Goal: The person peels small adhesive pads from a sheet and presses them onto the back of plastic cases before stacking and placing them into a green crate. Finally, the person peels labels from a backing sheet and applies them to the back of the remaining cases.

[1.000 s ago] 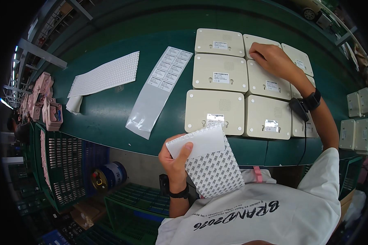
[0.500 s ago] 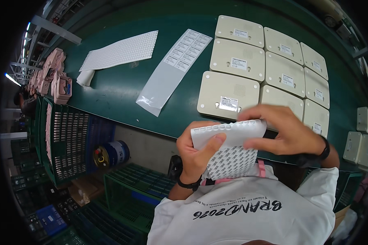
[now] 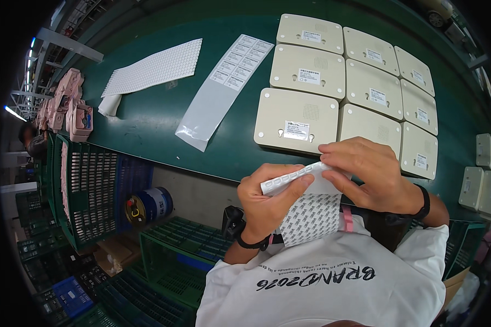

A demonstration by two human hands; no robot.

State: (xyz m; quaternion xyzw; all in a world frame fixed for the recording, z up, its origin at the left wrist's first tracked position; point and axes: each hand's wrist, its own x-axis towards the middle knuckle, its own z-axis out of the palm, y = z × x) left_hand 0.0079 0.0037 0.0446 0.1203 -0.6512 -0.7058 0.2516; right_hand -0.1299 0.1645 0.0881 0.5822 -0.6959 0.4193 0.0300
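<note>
Item: pad sheet (image 3: 311,212), lower centre; your left hand (image 3: 267,201) gripped it, right hand (image 3: 365,174) fingers pinched its folded edge; peeling slowly suited.

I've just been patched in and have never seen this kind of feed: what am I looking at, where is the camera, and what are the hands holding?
There is no machine here. A camera worn on a person's head looks down at their own two bare hands; its fisheye lens bends straight edges. The left hand grips a folded sheet of small pads, and the right hand pinches its top edge. Beyond lies a green work surface with a block of beige flat housings, each bearing a white label. Further left lie a long label strip and another pad sheet.
</note>
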